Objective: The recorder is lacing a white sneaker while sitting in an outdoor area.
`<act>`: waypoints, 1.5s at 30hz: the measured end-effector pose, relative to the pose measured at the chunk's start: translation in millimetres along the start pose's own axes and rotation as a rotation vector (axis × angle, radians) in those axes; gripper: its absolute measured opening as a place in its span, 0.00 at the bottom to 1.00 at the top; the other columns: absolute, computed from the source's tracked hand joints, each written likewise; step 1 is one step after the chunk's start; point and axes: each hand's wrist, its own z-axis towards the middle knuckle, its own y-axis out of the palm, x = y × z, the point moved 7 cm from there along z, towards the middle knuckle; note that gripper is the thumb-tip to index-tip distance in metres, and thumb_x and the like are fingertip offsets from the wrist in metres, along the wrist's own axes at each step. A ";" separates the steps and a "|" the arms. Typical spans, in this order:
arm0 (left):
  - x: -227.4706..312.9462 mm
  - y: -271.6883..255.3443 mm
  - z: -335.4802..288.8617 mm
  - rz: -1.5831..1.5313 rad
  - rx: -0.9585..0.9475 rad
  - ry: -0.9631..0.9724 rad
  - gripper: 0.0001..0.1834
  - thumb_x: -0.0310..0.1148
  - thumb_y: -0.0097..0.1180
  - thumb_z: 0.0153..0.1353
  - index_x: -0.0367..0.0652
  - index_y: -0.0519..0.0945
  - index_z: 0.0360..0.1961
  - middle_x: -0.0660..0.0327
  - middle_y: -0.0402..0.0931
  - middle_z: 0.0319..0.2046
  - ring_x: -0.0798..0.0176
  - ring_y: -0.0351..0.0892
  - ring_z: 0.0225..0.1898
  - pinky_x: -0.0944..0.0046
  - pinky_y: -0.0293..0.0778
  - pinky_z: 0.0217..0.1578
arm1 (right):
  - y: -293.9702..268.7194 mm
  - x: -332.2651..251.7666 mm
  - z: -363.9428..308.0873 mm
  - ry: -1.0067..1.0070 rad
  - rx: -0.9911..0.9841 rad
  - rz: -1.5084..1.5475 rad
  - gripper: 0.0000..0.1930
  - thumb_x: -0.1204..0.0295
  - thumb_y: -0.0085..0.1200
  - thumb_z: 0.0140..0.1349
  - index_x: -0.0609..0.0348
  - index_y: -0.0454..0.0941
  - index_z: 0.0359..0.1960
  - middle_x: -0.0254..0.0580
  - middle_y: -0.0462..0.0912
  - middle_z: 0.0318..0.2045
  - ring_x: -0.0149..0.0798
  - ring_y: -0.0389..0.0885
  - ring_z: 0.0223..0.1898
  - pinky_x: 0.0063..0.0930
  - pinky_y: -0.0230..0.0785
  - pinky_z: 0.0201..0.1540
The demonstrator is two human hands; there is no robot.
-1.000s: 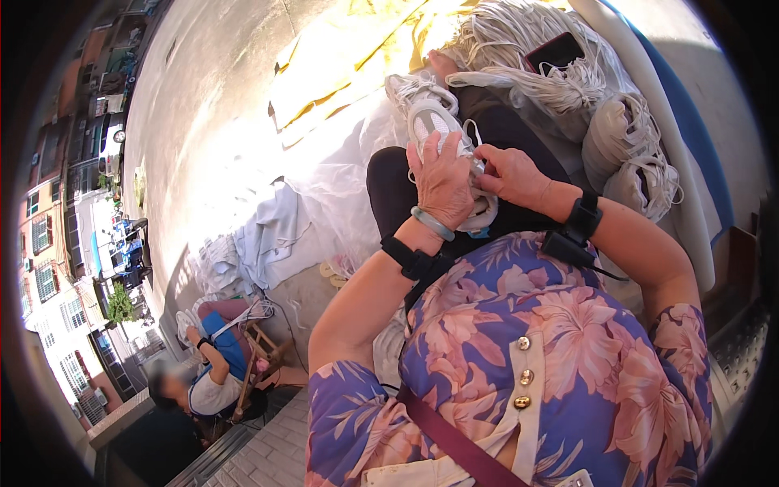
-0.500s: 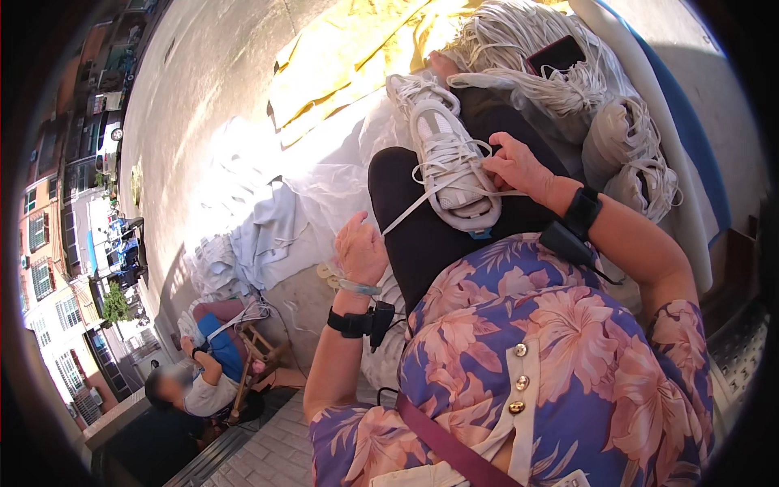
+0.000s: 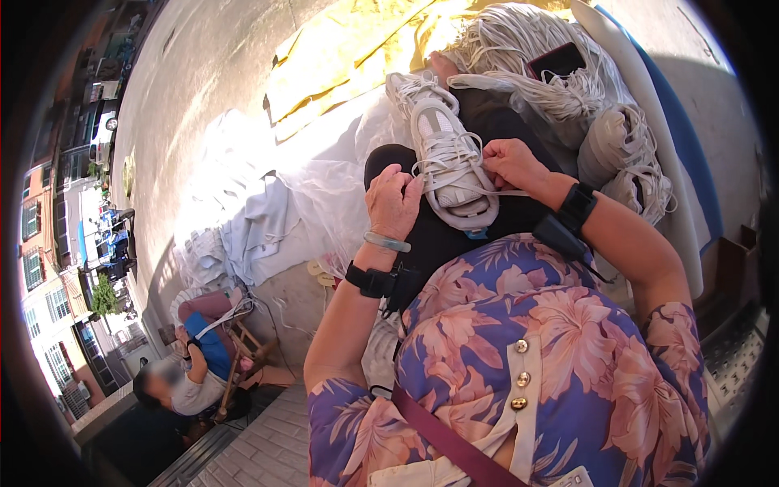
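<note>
A pale grey and white sneaker (image 3: 454, 162) lies across my lap, its heel opening toward me. Flat white shoelaces (image 3: 456, 172) criss-cross loosely over its tongue. My left hand (image 3: 393, 201) is at the shoe's left edge, fingers bent and pinched on a lace. On the opposite side, my right hand (image 3: 516, 169) is closed, thumb and fingers together at a lace by the eyelets. A loose lace end sticks out below that hand. Just beyond the toe sits another light sneaker (image 3: 412, 84), partly covered by the first.
A big bundle of white laces (image 3: 507, 36) lies at the far right with a dark phone (image 3: 557, 61) on it. More light laced shoes (image 3: 625, 146) stand right of my leg. Yellow sheeting (image 3: 341, 61) and pale cloth (image 3: 251, 219) spread leftward. Another person (image 3: 195, 381) sits lower left.
My left hand has moved right and away from me, from beside my leg to the shoe's left edge, and its fingers have closed. My right hand stays by the eyelets, fingers drawn together.
</note>
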 end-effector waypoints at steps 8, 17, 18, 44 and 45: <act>-20.5 22.4 13.4 -0.297 -0.108 -0.239 0.12 0.37 0.57 0.51 0.37 0.77 0.25 0.63 0.74 0.22 0.73 0.72 0.26 0.70 0.70 0.30 | 6.7 -17.8 -6.3 -0.110 -0.077 0.232 0.07 0.69 0.48 0.59 0.55 0.75 0.36 0.26 0.71 0.20 0.21 0.67 0.20 0.14 0.63 0.22; -6.8 13.9 11.5 -0.279 -0.019 -0.233 0.10 0.35 0.55 0.54 0.37 0.77 0.25 0.65 0.74 0.20 0.75 0.70 0.22 0.72 0.67 0.25 | -1.6 -13.6 0.0 -0.192 -0.094 0.214 0.06 0.74 0.47 0.59 0.56 0.76 0.35 0.25 0.73 0.23 0.19 0.70 0.25 0.14 0.64 0.24; -7.4 14.2 11.2 -0.278 -0.017 -0.234 0.10 0.35 0.55 0.54 0.37 0.77 0.25 0.65 0.74 0.20 0.75 0.70 0.22 0.72 0.67 0.25 | 1.3 -16.1 -0.6 -0.212 -0.127 0.212 0.05 0.75 0.47 0.59 0.56 0.76 0.35 0.26 0.73 0.22 0.19 0.70 0.23 0.14 0.64 0.23; 28.0 1.8 22.5 0.306 0.015 0.007 0.09 0.34 0.49 0.51 0.41 0.70 0.19 0.52 0.71 0.16 0.47 0.73 0.21 0.53 0.67 0.23 | -3.0 -78.6 -19.1 -0.889 0.388 -0.967 0.06 0.68 0.49 0.50 0.55 0.70 0.19 0.40 0.74 0.20 0.45 0.76 0.25 0.35 0.68 0.25; 27.9 -0.8 24.5 0.308 0.013 0.005 0.09 0.34 0.49 0.51 0.41 0.70 0.19 0.52 0.71 0.16 0.47 0.73 0.21 0.53 0.67 0.23 | 0.2 -78.1 -17.9 -0.947 0.369 -1.035 0.06 0.70 0.49 0.50 0.55 0.70 0.19 0.40 0.72 0.18 0.45 0.74 0.23 0.35 0.67 0.24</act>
